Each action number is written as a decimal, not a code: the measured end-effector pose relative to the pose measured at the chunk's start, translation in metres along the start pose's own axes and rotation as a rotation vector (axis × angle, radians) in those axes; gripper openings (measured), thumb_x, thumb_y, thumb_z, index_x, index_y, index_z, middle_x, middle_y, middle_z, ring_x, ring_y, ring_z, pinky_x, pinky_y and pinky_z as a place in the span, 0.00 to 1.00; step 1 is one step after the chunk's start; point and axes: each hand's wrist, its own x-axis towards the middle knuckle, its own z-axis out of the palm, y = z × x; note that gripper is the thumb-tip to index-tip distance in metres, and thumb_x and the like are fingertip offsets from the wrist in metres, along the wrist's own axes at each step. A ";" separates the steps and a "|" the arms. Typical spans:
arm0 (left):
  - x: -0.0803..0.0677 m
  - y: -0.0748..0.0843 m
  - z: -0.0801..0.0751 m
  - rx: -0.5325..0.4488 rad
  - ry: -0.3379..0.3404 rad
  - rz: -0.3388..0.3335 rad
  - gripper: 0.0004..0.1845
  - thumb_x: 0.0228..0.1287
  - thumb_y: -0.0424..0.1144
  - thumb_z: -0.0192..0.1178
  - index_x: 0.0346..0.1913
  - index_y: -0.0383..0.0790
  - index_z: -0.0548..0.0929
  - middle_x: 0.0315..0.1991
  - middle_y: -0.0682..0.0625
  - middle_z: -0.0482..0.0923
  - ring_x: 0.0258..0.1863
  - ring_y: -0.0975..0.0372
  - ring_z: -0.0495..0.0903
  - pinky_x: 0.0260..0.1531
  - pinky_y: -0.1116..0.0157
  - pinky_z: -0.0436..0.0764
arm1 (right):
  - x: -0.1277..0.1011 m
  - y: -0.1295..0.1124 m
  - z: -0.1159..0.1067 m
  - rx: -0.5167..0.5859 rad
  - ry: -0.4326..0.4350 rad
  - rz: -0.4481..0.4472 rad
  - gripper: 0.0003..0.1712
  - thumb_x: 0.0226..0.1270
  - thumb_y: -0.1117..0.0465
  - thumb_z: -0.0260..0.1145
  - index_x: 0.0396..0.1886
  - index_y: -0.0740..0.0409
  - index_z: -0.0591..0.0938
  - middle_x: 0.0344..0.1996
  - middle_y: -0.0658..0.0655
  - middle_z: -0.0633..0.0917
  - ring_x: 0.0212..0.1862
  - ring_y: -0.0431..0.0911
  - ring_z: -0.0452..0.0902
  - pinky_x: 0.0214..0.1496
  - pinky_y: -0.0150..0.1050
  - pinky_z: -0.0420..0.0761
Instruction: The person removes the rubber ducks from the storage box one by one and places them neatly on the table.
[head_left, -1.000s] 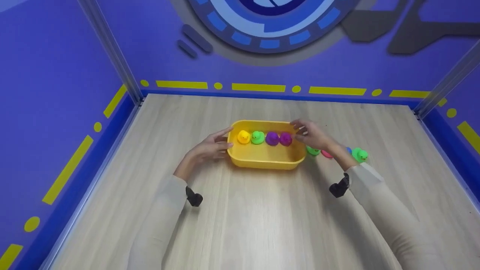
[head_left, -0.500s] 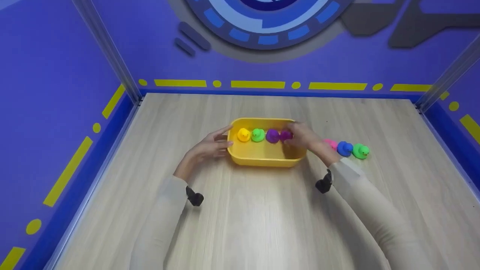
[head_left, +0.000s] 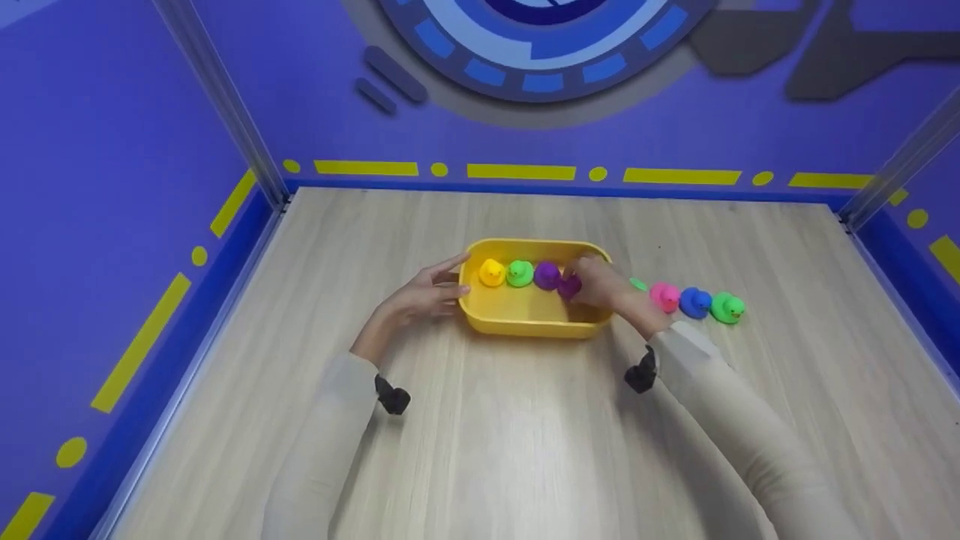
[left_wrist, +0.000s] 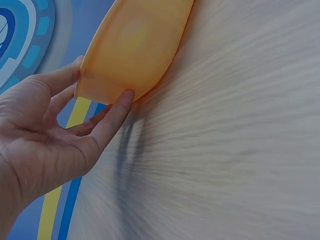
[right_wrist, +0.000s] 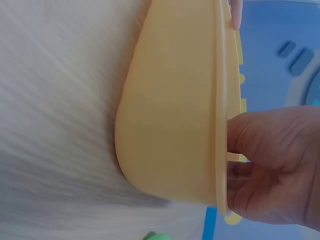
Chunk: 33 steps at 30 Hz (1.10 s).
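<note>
The yellow plastic tub (head_left: pixel 536 328) stands on the table with a row of small toy ducks inside: a yellow duck (head_left: pixel 492 273), a green duck (head_left: pixel 520 274), a purple duck (head_left: pixel 547 275) and a magenta-purple duck (head_left: pixel 570 288). My right hand (head_left: pixel 600 285) reaches over the tub's right end and grips the magenta-purple duck, partly covering it. In the right wrist view the tub wall (right_wrist: pixel 172 110) hides that duck and the fingertips. My left hand (head_left: pixel 424 294) touches the tub's left end with its fingers extended; the left wrist view shows fingertips (left_wrist: pixel 127 96) against the outer wall.
Right of the tub, more ducks stand in a row on the wooden table (head_left: pixel 495 435): a green one (head_left: pixel 637 283) mostly hidden by the right hand, a pink one (head_left: pixel 664 297), a blue one (head_left: pixel 696 302) and another green one (head_left: pixel 727 307). Blue panels (head_left: pixel 525 142) enclose the table.
My right hand has moved left from the tub's right rim down into the tub and taken hold of the magenta-purple duck, which has shifted slightly toward the front. The left hand stays put.
</note>
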 end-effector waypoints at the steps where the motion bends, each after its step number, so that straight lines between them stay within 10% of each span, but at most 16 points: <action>1: 0.001 0.000 0.000 0.000 -0.002 -0.002 0.39 0.73 0.37 0.63 0.80 0.65 0.60 0.75 0.41 0.63 0.59 0.51 0.81 0.64 0.54 0.82 | -0.001 0.000 0.001 -0.012 -0.004 0.008 0.17 0.60 0.72 0.73 0.49 0.70 0.84 0.44 0.67 0.87 0.49 0.57 0.77 0.61 0.53 0.82; 33: 0.000 0.001 0.003 -0.032 -0.005 -0.003 0.40 0.73 0.35 0.62 0.80 0.63 0.58 0.77 0.40 0.60 0.65 0.48 0.78 0.66 0.53 0.80 | -0.004 0.003 0.015 -0.026 0.025 -0.061 0.17 0.57 0.69 0.76 0.45 0.65 0.82 0.44 0.64 0.85 0.49 0.56 0.75 0.57 0.52 0.80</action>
